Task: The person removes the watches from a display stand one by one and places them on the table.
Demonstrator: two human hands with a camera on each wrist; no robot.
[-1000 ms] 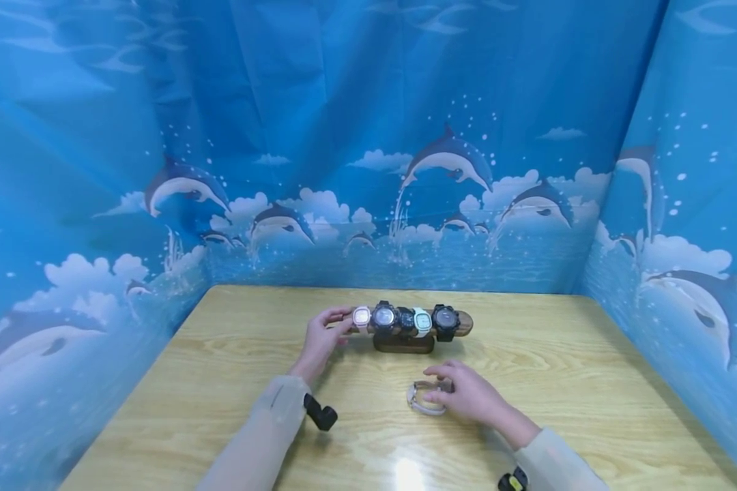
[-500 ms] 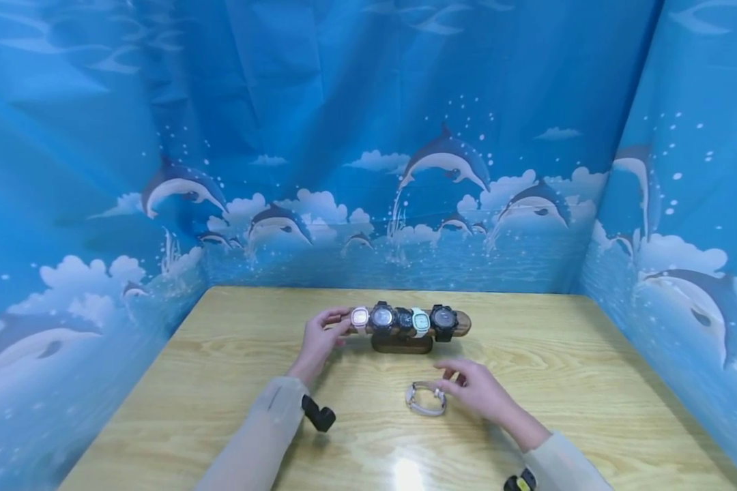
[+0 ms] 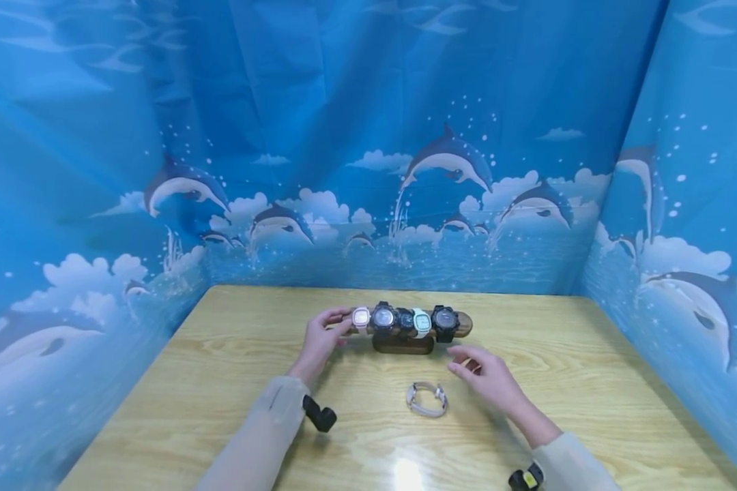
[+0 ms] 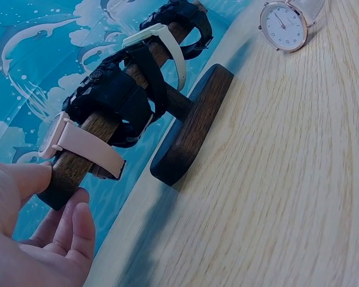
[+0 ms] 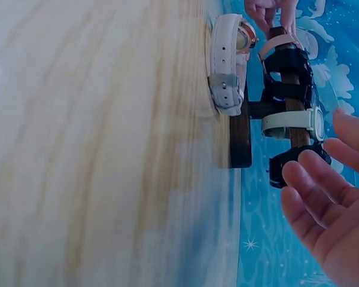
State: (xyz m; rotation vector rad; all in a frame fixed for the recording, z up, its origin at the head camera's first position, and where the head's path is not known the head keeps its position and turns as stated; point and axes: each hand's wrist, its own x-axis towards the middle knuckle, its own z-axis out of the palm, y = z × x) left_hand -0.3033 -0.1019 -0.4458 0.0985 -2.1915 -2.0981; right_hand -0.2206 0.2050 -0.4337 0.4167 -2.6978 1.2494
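A dark wooden watch stand (image 3: 403, 345) stands toward the back of the table. On its bar sit a pink watch (image 3: 361, 318), a large black watch (image 3: 383, 317), a smaller black one (image 3: 406, 319), a mint-green watch (image 3: 422, 322) and another black watch (image 3: 445, 320). My left hand (image 3: 318, 341) pinches the bar's left end between thumb and fingers. In front of the stand, a white-strapped watch (image 3: 428, 412) with a rose-gold case lies on its side, strap looped. My right hand (image 3: 490, 379) hovers to its right, fingers loosely bent and holding nothing.
The wooden table (image 3: 221, 382) reaches back to a blue dolphin-print curtain (image 3: 368, 170) that hangs behind it and on both sides. Small black wrist cameras are worn on both forearms.
My right hand has let go of the white watch and moved right and slightly away toward the stand's right end. The left hand still holds the bar.
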